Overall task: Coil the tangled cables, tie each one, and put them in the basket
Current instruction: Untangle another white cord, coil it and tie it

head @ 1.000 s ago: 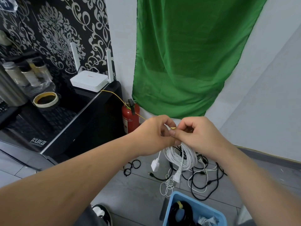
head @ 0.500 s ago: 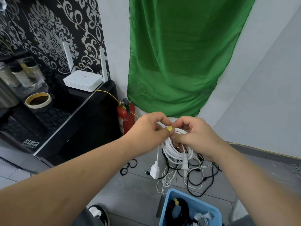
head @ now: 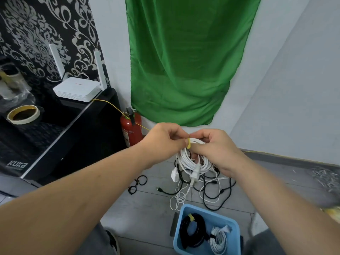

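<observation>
White lettering "KUKA" marks the glossy black cabinet (head: 17, 165) far left of the hands. The left hand (head: 163, 142) pinches a small yellow tie (head: 188, 143) at the top of a coiled white cable (head: 191, 162) — the right hand (head: 217, 148) grips that coil, its fingertips hidden. Plugs dangle from the loops, held above tangled black and white floor cables (head: 207, 183). Below the right hand sits a blue plastic basket (head: 211, 214) — cut off at the bottom edge.

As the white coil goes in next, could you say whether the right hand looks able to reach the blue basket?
Probably yes: the blue basket stands open on the floor below the right hand, which holds the white coil; nothing lies between.
</observation>
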Demonstrator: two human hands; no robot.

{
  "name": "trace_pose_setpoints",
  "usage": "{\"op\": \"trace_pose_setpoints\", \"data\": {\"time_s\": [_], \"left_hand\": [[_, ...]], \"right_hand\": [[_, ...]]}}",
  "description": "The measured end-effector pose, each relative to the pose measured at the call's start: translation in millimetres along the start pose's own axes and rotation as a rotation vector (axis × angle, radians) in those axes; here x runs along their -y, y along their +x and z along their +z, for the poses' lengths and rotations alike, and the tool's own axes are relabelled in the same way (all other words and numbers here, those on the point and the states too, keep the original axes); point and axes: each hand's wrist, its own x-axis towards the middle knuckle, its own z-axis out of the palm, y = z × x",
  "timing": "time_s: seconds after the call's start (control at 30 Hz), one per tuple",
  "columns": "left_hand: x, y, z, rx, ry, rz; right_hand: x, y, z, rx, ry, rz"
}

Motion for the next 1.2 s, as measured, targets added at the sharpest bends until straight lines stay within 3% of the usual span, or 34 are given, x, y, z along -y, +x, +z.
{"op": "trace_pose_setpoints", "data": {"time_s": [0.2, 0.4, 0.53, 0.83, 0.93, 1.1, 1.2], "left_hand": [[-5.3, 10.3, 28.2, 0.121, -0.134, -0.073], [-11.2, 13.0, 66.3, 0.189, 0.006, 0.019], [-5.1, 17.9, 97.9, 0.241, 0.111, 0.004], [55.5, 3.2, 163.4, 0.365, 0.469, 0.052], [81.5, -0.3, 168.9, 0.393, 0.527, 0.037], [138.2, -6.0, 179.6, 0.319, 0.467, -0.197], [172.6, -12.8, 195.5, 0.220, 0.329, -0.420]], "right_hand": [[-4.1, -13.7, -21.8, -0.054, 0.058, -0.012], [-18.9, -26.3, -52.0, -0.077, 0.047, 0.091], [-38.4, -40.6, -65.6, -0.071, -0.120, 0.134], [-124.7, -74.4, -54.3, 0.009, -0.377, 0.278], [-164.0, -76.5, -40.9, 0.032, -0.326, 0.399], [-219.0, -68.1, -19.2, -0.003, -0.106, 0.653], [-241.1, -64.2, -17.8, -0.015, -0.206, 0.697]]}}
